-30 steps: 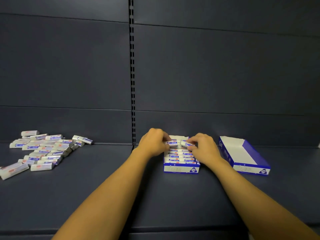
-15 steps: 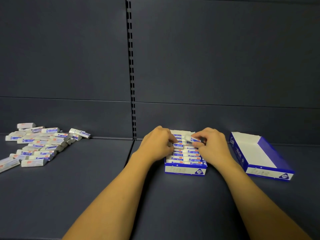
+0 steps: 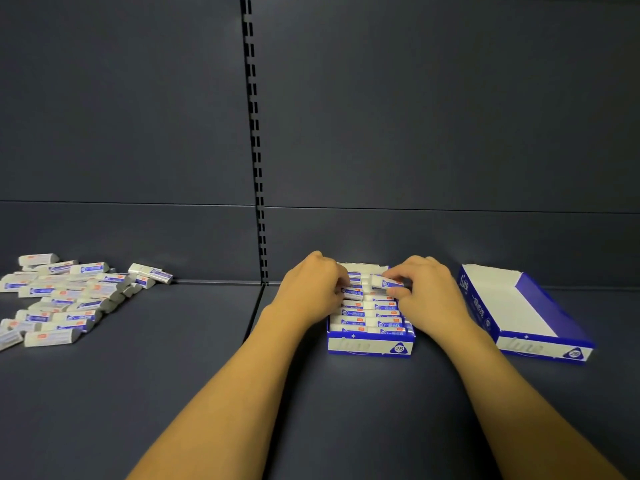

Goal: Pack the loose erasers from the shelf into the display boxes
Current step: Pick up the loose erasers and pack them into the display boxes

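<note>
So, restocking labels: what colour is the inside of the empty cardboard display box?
White inside, blue outside; head view.

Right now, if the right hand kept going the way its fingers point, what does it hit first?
The right hand points left across the filled display box, pinching an eraser. Straight on, it would likely meet the left hand first; depth is unclear.

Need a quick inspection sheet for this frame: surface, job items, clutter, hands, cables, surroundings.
Surface: dark shelf, one seam down its middle.
Job's things: full box packed with rows of erasers; empty box to its right; loose pile far left.
Clutter: nothing seen.
Grippers: left hand curled at the full box's back left, grip unclear; right hand pinches an eraser over the back rows.
Cables: nothing seen.
Surroundings: dark back panels, slotted upright.
</note>
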Motion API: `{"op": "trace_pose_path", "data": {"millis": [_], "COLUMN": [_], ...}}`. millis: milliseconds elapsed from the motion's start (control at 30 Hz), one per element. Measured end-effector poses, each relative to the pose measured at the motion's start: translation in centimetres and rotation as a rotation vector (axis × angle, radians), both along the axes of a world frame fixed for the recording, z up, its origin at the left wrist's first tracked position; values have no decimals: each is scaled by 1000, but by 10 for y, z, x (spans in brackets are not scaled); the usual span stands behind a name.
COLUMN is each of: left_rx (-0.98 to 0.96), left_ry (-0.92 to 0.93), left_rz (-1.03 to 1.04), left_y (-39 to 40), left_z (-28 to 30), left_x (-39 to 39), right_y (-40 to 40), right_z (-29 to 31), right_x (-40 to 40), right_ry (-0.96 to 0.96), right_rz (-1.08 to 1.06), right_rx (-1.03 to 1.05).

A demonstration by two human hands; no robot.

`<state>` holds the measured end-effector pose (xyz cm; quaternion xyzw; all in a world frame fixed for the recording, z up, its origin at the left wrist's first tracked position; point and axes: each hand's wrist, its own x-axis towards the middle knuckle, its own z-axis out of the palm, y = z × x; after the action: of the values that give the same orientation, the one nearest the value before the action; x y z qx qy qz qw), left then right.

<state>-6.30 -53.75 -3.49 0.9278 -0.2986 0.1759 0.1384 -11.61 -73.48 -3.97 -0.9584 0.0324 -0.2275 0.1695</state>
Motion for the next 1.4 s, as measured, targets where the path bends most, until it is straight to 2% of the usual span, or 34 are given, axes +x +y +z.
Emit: {"op": "trace_pose_path", "data": {"millis": [567, 1400], "left_rx": [23, -27], "left_ry": [-55, 12], "left_rz": [106, 27], "left_y": [-11, -9], "left_z": [-6, -9], "left_x": [-3, -2], "right_y": [5, 7], "right_z": [-3, 2], "right_x": [2, 11], "right_ry": [53, 150], "right_rz": [-6, -25], "right_rx": [-48, -203]}}
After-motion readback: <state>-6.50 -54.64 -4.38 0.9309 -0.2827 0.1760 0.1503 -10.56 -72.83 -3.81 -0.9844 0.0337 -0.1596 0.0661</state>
